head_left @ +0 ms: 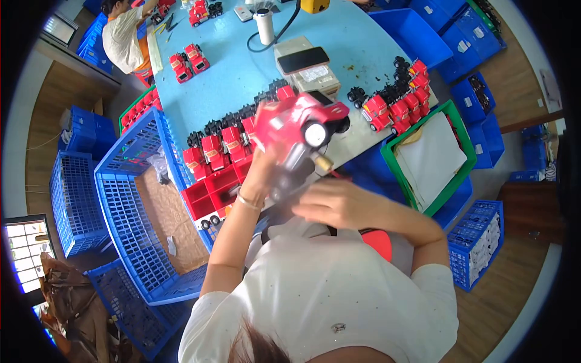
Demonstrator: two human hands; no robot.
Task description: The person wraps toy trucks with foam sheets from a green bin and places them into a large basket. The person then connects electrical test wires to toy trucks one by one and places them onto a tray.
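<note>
My left hand (261, 172) is closed around a large red toy car (284, 124) with a white-hubbed wheel, held tilted above the table's near edge. A blurred grey part (293, 172) and a small brass-coloured cylinder (324, 162) show just below the car; whether they are joined to it, I cannot tell. My right hand (333, 202) is beside them, fingers stretched to the left and smeared by motion, with nothing visible in its grip. A row of red toy trucks (235, 140) stands behind my left hand, next to a red open-topped trailer (209, 196).
More red trucks (396, 109) stand at the right, near a green-rimmed tray (393, 163) with white sheets. A phone (302, 59) lies on a box. A large blue crate (124, 224) is at my left. Another person (124, 37) sits at the far left.
</note>
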